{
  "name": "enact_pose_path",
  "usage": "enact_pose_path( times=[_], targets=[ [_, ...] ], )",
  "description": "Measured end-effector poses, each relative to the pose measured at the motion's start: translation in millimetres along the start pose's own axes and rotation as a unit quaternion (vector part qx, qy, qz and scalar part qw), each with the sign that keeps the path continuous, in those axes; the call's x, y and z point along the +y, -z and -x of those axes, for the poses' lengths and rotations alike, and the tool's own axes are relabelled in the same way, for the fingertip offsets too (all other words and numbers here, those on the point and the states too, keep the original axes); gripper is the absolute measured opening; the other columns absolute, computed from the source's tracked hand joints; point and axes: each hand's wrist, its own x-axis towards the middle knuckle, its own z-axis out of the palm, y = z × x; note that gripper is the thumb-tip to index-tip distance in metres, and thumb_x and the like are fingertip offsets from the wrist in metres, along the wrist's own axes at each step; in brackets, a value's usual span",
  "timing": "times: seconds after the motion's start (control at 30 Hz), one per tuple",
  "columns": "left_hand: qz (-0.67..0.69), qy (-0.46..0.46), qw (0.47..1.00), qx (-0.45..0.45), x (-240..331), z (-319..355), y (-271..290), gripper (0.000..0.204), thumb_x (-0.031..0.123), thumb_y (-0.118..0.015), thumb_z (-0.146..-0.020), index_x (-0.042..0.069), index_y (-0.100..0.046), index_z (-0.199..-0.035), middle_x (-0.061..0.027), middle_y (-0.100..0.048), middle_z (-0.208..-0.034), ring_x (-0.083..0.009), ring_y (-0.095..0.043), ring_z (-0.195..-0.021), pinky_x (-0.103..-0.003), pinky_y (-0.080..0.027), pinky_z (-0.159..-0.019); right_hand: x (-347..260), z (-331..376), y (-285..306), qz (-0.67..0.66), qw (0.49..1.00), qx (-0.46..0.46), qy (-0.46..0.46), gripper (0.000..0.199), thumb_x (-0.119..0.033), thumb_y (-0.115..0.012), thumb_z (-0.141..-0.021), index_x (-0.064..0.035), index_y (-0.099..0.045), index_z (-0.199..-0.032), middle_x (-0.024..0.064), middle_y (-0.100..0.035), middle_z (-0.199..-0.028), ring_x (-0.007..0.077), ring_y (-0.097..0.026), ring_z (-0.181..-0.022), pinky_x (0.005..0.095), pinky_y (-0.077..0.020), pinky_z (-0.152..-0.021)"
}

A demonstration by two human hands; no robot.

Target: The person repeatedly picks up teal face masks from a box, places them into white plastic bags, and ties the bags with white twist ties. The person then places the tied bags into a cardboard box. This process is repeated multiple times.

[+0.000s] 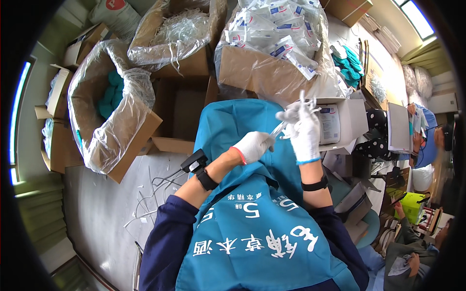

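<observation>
Both my hands wear white gloves and are raised over my lap, which is covered by a blue apron. My left hand pinches one end of a thin clear plastic piece. My right hand holds the other end together with a bunch of white plastic tubes that stick up above its fingers. A black band with a small device sits on my left wrist, and another black band is on my right wrist.
Open cardboard boxes lined with plastic surround me: one with blue items at left, one with white tubing ahead, one heaped with sealed white packets. A small white box stands right. Another person sits at lower right.
</observation>
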Motion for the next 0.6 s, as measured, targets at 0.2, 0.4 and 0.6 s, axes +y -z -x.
enact_pose_path(
  times=[0.2, 0.4, 0.6],
  targets=[
    [-0.243, -0.004, 0.97, 0.007, 38.5, 32.4, 26.9, 0.024, 0.025, -0.059, -0.098, 0.006, -0.07, -0.103, -0.0196, -0.068, -0.084, -0.0402, -0.067, -0.082, -0.044, -0.053, -0.072, 25.4, 26.2, -3.4, 0.601, 0.677, -0.242, 0.347, 0.005, -0.012, -0.063, -0.092, -0.0112, -0.065, -0.097, 0.0067, -0.066, -0.084, 0.0262, -0.067, -0.07, 0.0363, -0.0522, -0.056],
    [-0.139, -0.186, 0.97, -0.075, 73.1, 92.0, 36.3, 0.013, 0.012, -0.069, -0.087, 0.008, -0.069, -0.1, -0.0166, -0.065, -0.084, -0.0391, -0.064, -0.078, -0.044, -0.054, -0.071, -37.6, 72.9, -34.6, 0.47, 0.749, -0.439, 0.162, 0.012, -0.02, -0.071, -0.09, -0.0102, -0.07, -0.084, 0.0108, -0.067, -0.071, 0.0314, -0.066, -0.061, 0.0334, -0.052, -0.053],
    [-0.084, -0.24, 0.952, -0.169, 102.5, 130.1, 48.4, 0.017, 0.019, -0.065, -0.095, 0.004, -0.065, -0.085, -0.0126, -0.061, -0.077, -0.0328, -0.063, -0.073, -0.04, -0.052, -0.065, -65.8, 107.5, -39.4, 0.406, 0.718, -0.565, -0.022, 0.018, -0.024, -0.075, -0.089, -0.0079, -0.079, -0.097, 0.0106, -0.072, -0.078, 0.0256, -0.067, -0.064, 0.0313, -0.0508, -0.058]
  ],
)
